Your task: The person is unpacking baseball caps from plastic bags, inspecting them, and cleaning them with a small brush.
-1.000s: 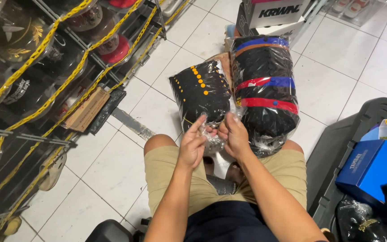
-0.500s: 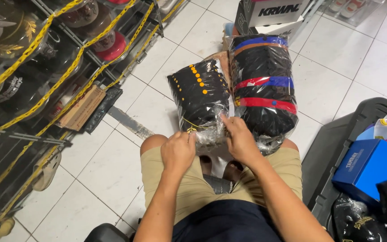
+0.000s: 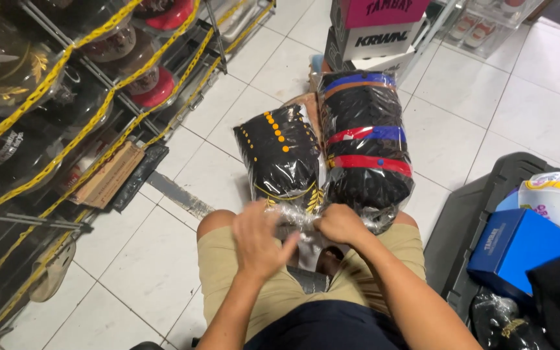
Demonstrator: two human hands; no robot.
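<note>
Two hands, left hand (image 3: 258, 238) and right hand (image 3: 339, 223), pinch the near end of the clear plastic bag of black caps (image 3: 281, 162), apparently gathering its loose mouth closed.

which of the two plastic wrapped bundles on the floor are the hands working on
The smaller left bundle, black with orange dots. Both the left hand and right hand grip its gathered plastic end. The taller striped bundle stands untouched beside it.

Lighting: bright, even, overhead; soft shadows. Glare: on the white floor tiles (image 3: 448, 139) and plastic wrap. Blur: left hand (image 3: 258, 241), slightly smeared.
</note>
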